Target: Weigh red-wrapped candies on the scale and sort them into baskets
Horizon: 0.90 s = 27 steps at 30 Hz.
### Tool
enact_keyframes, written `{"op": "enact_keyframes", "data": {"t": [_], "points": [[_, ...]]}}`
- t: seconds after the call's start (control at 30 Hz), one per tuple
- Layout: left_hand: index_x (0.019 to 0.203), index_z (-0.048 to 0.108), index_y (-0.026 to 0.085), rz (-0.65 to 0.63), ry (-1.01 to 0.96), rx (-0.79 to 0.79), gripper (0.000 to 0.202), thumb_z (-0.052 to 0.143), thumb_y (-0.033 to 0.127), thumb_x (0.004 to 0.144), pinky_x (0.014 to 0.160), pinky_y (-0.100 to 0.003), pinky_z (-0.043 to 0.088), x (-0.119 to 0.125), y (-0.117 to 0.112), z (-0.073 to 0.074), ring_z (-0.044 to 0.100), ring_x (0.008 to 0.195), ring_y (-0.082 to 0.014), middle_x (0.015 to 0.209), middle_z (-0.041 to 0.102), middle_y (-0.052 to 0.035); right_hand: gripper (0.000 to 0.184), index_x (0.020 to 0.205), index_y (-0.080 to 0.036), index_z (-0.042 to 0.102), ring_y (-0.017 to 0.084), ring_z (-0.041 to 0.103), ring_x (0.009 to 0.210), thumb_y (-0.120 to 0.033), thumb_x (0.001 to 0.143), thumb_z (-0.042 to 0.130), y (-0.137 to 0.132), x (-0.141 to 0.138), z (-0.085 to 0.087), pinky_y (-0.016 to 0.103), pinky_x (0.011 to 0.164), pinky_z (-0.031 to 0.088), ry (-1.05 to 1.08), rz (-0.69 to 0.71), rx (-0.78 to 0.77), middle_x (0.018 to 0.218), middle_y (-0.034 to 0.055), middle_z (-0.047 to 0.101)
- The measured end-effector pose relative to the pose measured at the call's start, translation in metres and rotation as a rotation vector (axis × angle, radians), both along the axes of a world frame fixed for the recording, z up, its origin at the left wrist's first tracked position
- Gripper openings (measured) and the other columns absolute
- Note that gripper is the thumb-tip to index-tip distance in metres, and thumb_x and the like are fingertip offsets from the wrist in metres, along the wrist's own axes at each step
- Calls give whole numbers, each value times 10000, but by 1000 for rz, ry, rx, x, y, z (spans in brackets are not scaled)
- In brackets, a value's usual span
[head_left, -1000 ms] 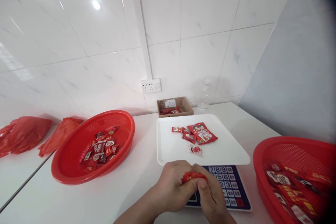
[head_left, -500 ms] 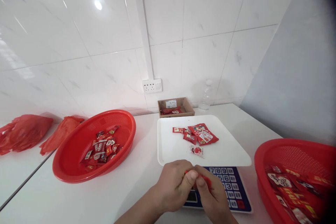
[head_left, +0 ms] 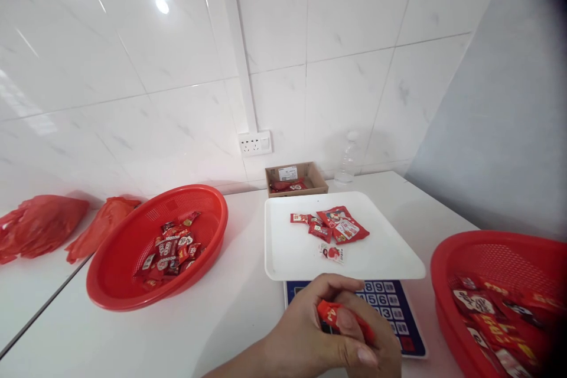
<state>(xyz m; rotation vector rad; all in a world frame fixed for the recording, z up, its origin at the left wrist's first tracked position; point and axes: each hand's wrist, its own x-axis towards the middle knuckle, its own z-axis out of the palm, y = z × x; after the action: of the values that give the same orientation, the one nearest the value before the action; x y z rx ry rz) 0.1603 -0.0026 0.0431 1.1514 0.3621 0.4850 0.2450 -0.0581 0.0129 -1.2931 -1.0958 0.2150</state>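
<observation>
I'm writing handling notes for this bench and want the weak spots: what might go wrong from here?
1. The red packet sits between the left hand and right hand; if it slips, it might drop onto the keypad and press a key.
2. The white-and-red packet lies loose near the front of the white tray, so a knock could slide it off.

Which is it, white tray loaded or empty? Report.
Loaded, but only partly: several wrapped packets lie on the white tray, with bare surface around them.
</observation>
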Motion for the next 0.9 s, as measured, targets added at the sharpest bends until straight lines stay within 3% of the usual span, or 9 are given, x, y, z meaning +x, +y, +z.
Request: {"op": "enact_keyframes", "data": {"t": [0.1,0.27,0.43,0.53,0.63,0.77,0.9], "points": [[1018,590,185,67,-88,33,566,829,297,518,775,-316,428,2,-5,-5,565,822,-181,849,605,-45,425,567,-225,588,153,539,496,-449,876,400,-4,0,-1,285,505,398,-21,-12,7,514,12,581],[976,600,187,139,-179,122,498,815,309,544,829,-329,414,3,-8,-7,556,883,-201,891,605,-57,400,608,-231,618,159,548,539,-455,870,415,-3,2,-2,281,528,400,-41,-12,6,559,19,620],[1019,547,163,192,-12,159,513,745,424,624,703,-273,440,5,-6,-6,540,764,-159,854,575,-39,448,509,-196,493,103,434,402,-467,859,418,10,7,-5,215,384,322,57,112,36,444,-28,489],[1091,520,166,239,64,388,425,594,441,776,759,-296,444,5,-3,-7,547,827,-177,916,587,-59,471,509,-192,458,96,409,406,-504,857,400,16,9,-9,199,369,330,225,201,78,449,-36,450],[1115,544,193,297,116,609,306,472,363,871,893,-327,409,2,2,-5,534,989,-196,1070,581,-79,474,586,-191,529,118,456,455,-505,883,335,19,10,-10,221,425,394,318,247,67,496,-13,500],[958,633,196,394,212,785,221,487,329,859,904,-326,411,-3,15,5,534,1017,-204,1093,570,-81,474,595,-198,508,127,468,472,-486,901,289,22,10,-5,231,447,402,245,256,-21,510,-8,502],[895,610,166,467,333,728,196,519,323,821,740,-302,467,-5,40,18,584,797,-180,843,626,-55,409,627,-195,508,115,476,472,-410,911,309,22,6,-6,218,447,380,80,236,-103,521,-20,492]]}}
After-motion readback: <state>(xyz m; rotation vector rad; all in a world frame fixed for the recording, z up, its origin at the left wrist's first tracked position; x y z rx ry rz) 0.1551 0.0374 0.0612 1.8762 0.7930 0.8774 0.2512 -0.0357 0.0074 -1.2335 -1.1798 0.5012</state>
